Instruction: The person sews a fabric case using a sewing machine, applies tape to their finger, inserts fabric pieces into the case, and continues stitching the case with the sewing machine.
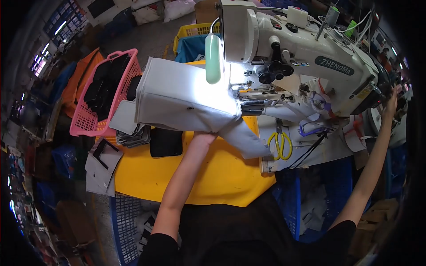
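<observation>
Dim and full of stuff, the workroom had a window on one side and a pale bag at the back. Yellow cloth lay over part of the desk, and a big white sewing machine stood on it. Bright light shone beside a pale green lamp.

One large gray piece, shaped a bit like a box, was right by the needle end of the machine. A loose flap of it hung down over the yellow cloth. The left hand went up under the gray piece. Only the bit near the wrist showed (the gray piece hid the rest), so I could not tell how far open its fingers were or if they had hold of anything.

The right hand was far out to the side, at the dark end of the machine. Its fingers were too small and dark for me to tell how open they were, or if they held on.

Near the flap lay scissors with yellow handles. On the other side were a flat black patch, a stack of gray patches and a tilted pink basket with black things inside.
</observation>
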Tool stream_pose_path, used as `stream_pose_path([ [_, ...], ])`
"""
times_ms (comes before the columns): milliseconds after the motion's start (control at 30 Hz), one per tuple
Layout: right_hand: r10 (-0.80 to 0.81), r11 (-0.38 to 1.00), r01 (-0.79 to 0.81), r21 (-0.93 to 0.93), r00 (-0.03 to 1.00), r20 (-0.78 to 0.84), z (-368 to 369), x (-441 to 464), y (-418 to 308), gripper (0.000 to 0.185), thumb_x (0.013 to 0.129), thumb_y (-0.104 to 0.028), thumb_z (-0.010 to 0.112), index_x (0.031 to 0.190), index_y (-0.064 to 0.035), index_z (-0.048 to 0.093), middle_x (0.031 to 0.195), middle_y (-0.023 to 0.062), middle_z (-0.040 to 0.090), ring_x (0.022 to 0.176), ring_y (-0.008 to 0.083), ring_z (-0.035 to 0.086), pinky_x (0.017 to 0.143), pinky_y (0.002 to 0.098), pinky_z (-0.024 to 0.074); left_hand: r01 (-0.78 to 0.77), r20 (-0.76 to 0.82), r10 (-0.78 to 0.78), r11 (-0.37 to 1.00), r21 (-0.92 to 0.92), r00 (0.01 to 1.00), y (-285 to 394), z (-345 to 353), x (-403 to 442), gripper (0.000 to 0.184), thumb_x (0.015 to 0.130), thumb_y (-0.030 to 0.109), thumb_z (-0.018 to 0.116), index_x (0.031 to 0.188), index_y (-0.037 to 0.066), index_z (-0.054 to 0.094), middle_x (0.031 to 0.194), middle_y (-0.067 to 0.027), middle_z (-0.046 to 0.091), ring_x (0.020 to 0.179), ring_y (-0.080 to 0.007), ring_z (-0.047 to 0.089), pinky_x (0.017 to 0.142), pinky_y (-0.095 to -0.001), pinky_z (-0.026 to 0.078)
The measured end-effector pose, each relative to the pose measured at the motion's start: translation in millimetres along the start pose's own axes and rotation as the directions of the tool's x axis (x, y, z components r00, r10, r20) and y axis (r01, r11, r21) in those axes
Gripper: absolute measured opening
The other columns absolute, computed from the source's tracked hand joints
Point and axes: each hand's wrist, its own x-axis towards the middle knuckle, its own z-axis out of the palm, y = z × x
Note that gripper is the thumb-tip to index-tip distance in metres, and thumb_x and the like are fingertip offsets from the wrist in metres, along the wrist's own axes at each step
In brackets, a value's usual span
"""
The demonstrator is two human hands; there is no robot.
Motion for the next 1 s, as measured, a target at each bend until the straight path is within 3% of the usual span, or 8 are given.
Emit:
stream_pose_path([
  [200, -0.052, 0.990, 0.056, -0.129, 0.998, 0.038, -6.0, 51.1, -12.8, 0.050, 0.099, -0.044, 0.055, 0.125, -0.0024, 0.063, 0.116, 0.0049, 0.066, 0.104, 0.0143, 0.062, 0.090, 0.0288, 0.0480, 0.002, 0.095, 0.009, 0.993, -0.115, 0.995, -2.9, -12.1, 28.1, 0.052, 0.104, 0.042, 0.040, 0.145, 0.010, 0.038, 0.141, -0.0148, 0.049, 0.128, -0.0317, 0.051, 0.108, -0.0539, 0.043],
  [300, -0.048, 0.950, 0.109, -0.292, 0.977, 0.209, -16.6, 94.0, -19.0, 0.047, 0.098, -0.044, 0.058, 0.117, -0.0020, 0.067, 0.110, 0.0043, 0.067, 0.098, 0.0140, 0.063, 0.087, 0.0278, 0.0484, 0.025, 0.108, -0.007, 0.986, -0.166, 0.994, -0.8, -13.5, 34.4, 0.051, 0.104, 0.041, 0.039, 0.145, 0.010, 0.038, 0.140, -0.0147, 0.050, 0.127, -0.0322, 0.051, 0.108, -0.0543, 0.042],
  [500, -0.039, 0.893, 0.167, -0.417, 0.954, 0.297, -10.4, 172.3, -15.8, 0.042, 0.096, -0.042, 0.062, 0.107, -0.0021, 0.070, 0.094, 0.0010, 0.067, 0.085, 0.0101, 0.061, 0.079, 0.0228, 0.0470, 0.030, 0.160, -0.007, 0.989, -0.145, 0.987, -1.5, -15.9, 42.4, 0.050, 0.104, 0.040, 0.038, 0.144, 0.010, 0.039, 0.140, -0.0150, 0.050, 0.126, -0.0326, 0.052, 0.108, -0.0548, 0.042],
  [600, -0.034, 0.819, 0.220, -0.531, 0.941, 0.338, 7.6, 178.8, -22.1, 0.042, 0.095, -0.042, 0.063, 0.104, -0.0020, 0.070, 0.091, -0.0004, 0.066, 0.081, 0.0092, 0.060, 0.076, 0.0220, 0.0463, 0.022, 0.068, -0.011, 0.988, -0.155, 0.998, 1.3, 1.7, 26.6, 0.050, 0.104, 0.040, 0.037, 0.144, 0.010, 0.039, 0.140, -0.0153, 0.050, 0.126, -0.0325, 0.053, 0.107, -0.0549, 0.043],
  [833, 0.099, 0.764, 0.243, -0.598, 0.871, 0.481, 22.3, 196.3, -24.0, 0.039, 0.093, -0.043, 0.065, 0.093, -0.0048, 0.069, 0.085, -0.0020, 0.064, 0.076, 0.0072, 0.058, 0.073, 0.0211, 0.0449, 0.025, 0.118, -0.004, 0.983, -0.184, 0.993, 1.1, -5.3, 33.5, 0.050, 0.105, 0.040, 0.036, 0.143, 0.008, 0.040, 0.139, -0.0159, 0.050, 0.126, -0.0326, 0.052, 0.107, -0.0550, 0.043],
  [1000, 0.262, 0.703, 0.181, -0.688, 0.833, 0.487, 35.3, 189.3, -27.8, 0.039, 0.093, -0.043, 0.065, 0.099, -0.0047, 0.069, 0.087, -0.0020, 0.065, 0.075, 0.0071, 0.058, 0.072, 0.0217, 0.0453, 0.020, 0.099, -0.002, 0.984, -0.179, 0.995, 0.7, -0.1, 29.5, 0.050, 0.105, 0.039, 0.035, 0.143, 0.006, 0.040, 0.139, -0.0163, 0.051, 0.126, -0.0328, 0.052, 0.106, -0.0548, 0.044],
])
